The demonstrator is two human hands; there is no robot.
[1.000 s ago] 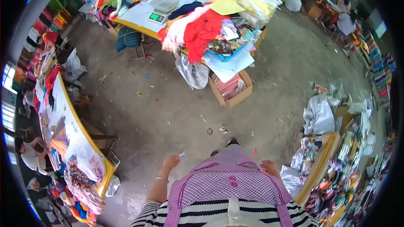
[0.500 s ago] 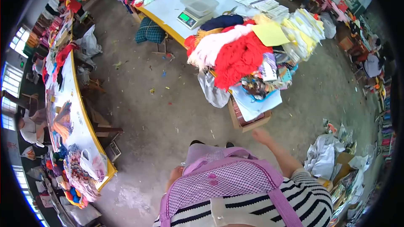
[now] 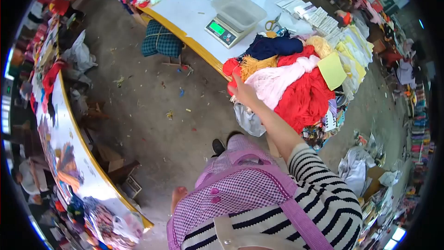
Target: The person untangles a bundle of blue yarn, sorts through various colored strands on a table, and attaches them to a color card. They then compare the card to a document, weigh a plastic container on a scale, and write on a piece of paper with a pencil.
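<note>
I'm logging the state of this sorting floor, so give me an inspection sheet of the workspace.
Surface: white yellow-edged table, partly bare.
Job's things: pale pink yarn bundle on red yarn heap, at the table's edge.
Clutter: digital scale with tray, scissors, yellow paper sheet, navy yarn.
Hands: right hand at the pink bundle, grip unclear; left hand hangs low.
Cables: nothing seen.
Surroundings: littered concrete floor.
</note>
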